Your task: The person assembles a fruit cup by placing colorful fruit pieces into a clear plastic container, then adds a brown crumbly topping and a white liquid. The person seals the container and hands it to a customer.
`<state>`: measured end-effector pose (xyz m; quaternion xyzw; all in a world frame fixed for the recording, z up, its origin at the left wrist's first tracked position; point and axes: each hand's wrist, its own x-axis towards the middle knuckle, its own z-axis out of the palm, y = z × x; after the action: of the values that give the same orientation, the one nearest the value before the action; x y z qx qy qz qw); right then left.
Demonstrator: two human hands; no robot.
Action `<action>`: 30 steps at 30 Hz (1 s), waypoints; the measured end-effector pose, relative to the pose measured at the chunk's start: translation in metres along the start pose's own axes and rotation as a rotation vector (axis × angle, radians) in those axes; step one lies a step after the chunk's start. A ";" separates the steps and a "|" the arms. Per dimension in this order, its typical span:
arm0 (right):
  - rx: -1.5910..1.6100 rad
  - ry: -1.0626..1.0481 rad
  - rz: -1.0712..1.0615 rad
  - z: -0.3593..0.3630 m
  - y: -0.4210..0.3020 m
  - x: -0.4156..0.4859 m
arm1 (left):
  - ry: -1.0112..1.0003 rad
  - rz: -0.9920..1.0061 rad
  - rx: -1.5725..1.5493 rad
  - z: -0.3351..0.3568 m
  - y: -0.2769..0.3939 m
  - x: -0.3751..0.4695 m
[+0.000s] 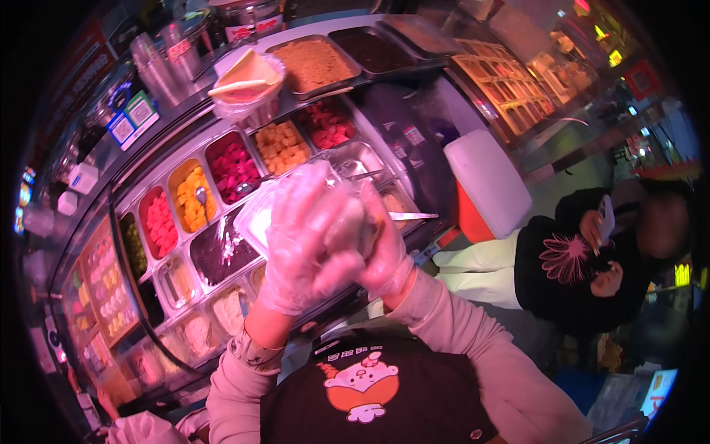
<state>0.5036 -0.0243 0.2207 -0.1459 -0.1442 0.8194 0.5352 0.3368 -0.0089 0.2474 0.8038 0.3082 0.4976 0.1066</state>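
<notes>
My left hand (pixel 313 238) and my right hand (pixel 385 247), both in clear plastic gloves, are cupped together above the counter. Between them they press a pale, rounded lump (pixel 346 236); motion blur and my fingers hide most of it. Just behind my left hand is a clear plastic tray (pixel 252 219) with a white bottom. A flat metal blade (pixel 413 216) sticks out beyond my right hand, over a small tub. Farther back, a steel pan (pixel 358 158) sits among pans of diced fruit: orange cubes (pixel 281 147), red cubes (pixel 327 125) and magenta cubes (pixel 233 169).
Yellow cubes (pixel 194 191) with a spoon and pink cubes (pixel 161 225) fill pans leftward. Pale cream tubs (pixel 230 308) line the near row. Crumb (pixel 316 61) and dark powder (pixel 371 50) trays stand behind. A bagged bin (pixel 249 94) rests on the ledge. Rightward, a person (pixel 577 255) holds a phone.
</notes>
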 end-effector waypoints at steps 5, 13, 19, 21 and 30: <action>-0.497 -0.067 -0.278 -0.034 0.018 -0.036 | -0.222 0.200 0.138 0.029 0.021 -0.003; 0.170 0.165 -0.143 -0.015 0.015 -0.044 | -0.099 0.305 0.315 0.051 0.037 -0.006; 0.247 0.018 -0.103 -0.008 -0.014 -0.034 | -0.081 0.238 0.368 0.064 0.042 0.008; 0.159 0.037 -0.173 -0.016 -0.023 -0.032 | -0.073 0.249 0.402 0.076 0.045 0.015; 0.003 -0.154 -0.198 -0.079 -0.114 -0.035 | -0.100 0.218 0.419 0.168 0.032 0.058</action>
<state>0.6430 -0.0061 0.1961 -0.0667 -0.1972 0.7717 0.6009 0.5133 0.0233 0.2241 0.8606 0.3102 0.3908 -0.1017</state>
